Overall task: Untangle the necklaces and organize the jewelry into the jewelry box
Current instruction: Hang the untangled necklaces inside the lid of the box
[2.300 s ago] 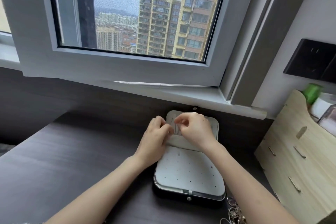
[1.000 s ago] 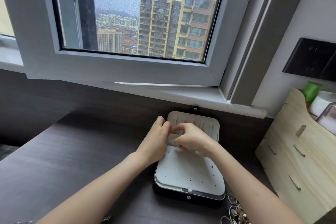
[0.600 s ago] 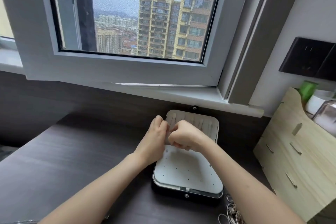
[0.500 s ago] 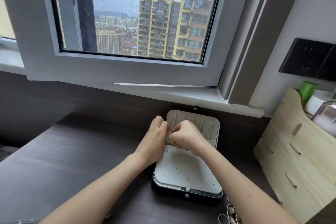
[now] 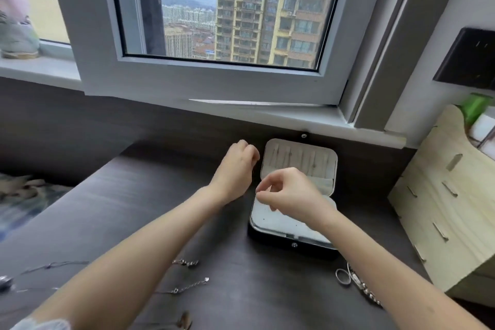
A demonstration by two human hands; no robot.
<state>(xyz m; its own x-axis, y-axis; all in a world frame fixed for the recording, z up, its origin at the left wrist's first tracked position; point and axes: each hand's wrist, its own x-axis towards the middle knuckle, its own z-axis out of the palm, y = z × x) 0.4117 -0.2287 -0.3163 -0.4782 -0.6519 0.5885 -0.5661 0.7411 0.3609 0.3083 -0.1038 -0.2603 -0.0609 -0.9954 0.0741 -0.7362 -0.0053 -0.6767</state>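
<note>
box: 1, box (image 5: 281, 242) open on the desk (image 5: 134, 209), right of centre, close under the sill; black outer shell, rounded corners
lid: lid (image 5: 300, 154) swung open on the far side by the wall; pale soft lining with vertical ribs; thin metal bits hang there, too small to count
panel: 1 white flat panel (image 5: 276, 221) over the base, dotted with small holes
snaps: 2 round metal ones, a snap (image 5: 294, 245) on the front wall and a tab snap (image 5: 303, 136) above the lid
left hand: left hand (image 5: 235, 169) raised just left of the lid, fingers curled in; cannot tell if it grasps anything
right hand: right hand (image 5: 293, 197) over the box where lid meets base; thumb and forefinger tips pressed together, other fingers curled; whatever is pinched is too fine to see
ring: 1 plain silver ring (image 5: 343, 276) on the desk, near the box's front right corner
beaded chain: 1, beaded chain (image 5: 365, 289) beside the ring, partly under the right forearm
other jewelry: short link piece (image 5: 185, 262), longer chain (image 5: 184, 287), a third piece (image 5: 184, 319) at the bottom edge, and a thin necklace (image 5: 53, 265) far left; all silver, apart from each other, well left of the box
desk: dark wood grain, matte
organizer: 1 pale plywood organizer (image 5: 442, 209) at the right, several narrow slot cut-outs in its front
socket: 1 black square socket (image 5: 468, 57) on the wall above the organizer
window: grey-framed window (image 5: 214, 80), mesh screen, tower blocks outside
</note>
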